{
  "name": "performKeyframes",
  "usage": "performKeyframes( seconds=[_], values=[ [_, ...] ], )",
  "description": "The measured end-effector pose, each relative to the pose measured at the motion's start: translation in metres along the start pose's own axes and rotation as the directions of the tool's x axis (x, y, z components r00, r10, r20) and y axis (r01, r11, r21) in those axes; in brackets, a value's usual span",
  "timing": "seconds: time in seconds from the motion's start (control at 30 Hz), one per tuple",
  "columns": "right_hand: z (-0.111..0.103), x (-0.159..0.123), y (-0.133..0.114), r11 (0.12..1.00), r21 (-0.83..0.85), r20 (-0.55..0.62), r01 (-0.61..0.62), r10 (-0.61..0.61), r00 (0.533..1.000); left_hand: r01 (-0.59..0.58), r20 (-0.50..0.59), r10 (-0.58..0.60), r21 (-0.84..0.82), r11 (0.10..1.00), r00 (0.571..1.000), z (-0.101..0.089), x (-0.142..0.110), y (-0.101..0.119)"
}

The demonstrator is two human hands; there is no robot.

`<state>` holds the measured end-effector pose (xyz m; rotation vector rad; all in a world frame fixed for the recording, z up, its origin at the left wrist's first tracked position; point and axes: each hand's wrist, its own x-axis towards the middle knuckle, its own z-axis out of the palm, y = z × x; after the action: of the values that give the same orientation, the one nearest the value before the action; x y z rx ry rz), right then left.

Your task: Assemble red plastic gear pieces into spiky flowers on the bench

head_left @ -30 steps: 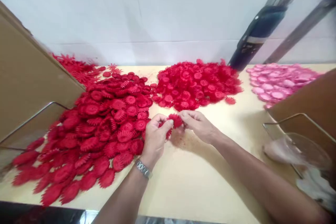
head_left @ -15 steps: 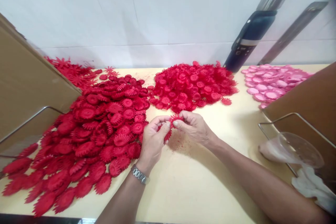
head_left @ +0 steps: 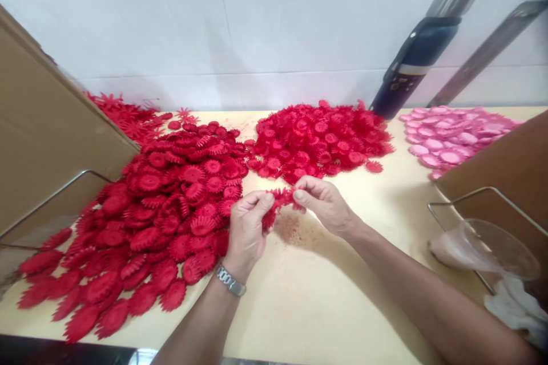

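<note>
Between my two hands, over the middle of the table, is a red fringed flower piece (head_left: 281, 198). My left hand (head_left: 249, 219), with a metal watch on its wrist, pinches its left side with thumb and fingers. On the right side, my right hand (head_left: 323, 203) grips it between thumb and forefinger. More red petals hang below the left fingertips. Left of my left hand spreads a large heap of round red flower pieces (head_left: 171, 199) with toothed edges. Behind the hands lies a second heap of finer red fringed pieces (head_left: 321, 140).
Pink round pieces (head_left: 458, 137) lie at the back right. A blue cylindrical device (head_left: 411, 63) leans at the tiled wall. Cardboard panels (head_left: 55, 102) with wire supports stand on both sides. A clear plastic cup (head_left: 496, 251) lies tipped by white tissue (head_left: 518, 305). Red crumbs dot the table (head_left: 299, 308).
My hands have moved slightly apart, and more of the red flower piece shows stretched between them. The whole view has shifted a little.
</note>
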<state>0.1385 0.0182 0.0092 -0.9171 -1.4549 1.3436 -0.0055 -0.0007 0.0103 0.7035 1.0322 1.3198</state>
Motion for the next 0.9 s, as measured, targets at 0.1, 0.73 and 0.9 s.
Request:
performKeyframes(
  seconds=[0.1, 0.73, 0.9],
  values=[
    [-0.003, 0.002, 0.000, 0.996, -0.074, -0.172, 0.043, -0.055, 0.984, -0.036, -0.048, 0.035, -0.008, 0.999, 0.998, 0.000, 0.001, 0.000],
    [0.016, -0.001, -0.005, 0.978, -0.207, -0.091, 0.025, -0.044, 0.995, -0.120, 0.032, 0.116, 0.199, 0.973, 0.993, 0.001, -0.003, -0.008],
    [0.012, 0.001, 0.002, 0.987, 0.143, -0.134, -0.075, 0.094, 0.986, -0.151, 0.045, 0.144, 0.245, 0.958, 0.989, -0.001, -0.001, -0.008]
  ],
)
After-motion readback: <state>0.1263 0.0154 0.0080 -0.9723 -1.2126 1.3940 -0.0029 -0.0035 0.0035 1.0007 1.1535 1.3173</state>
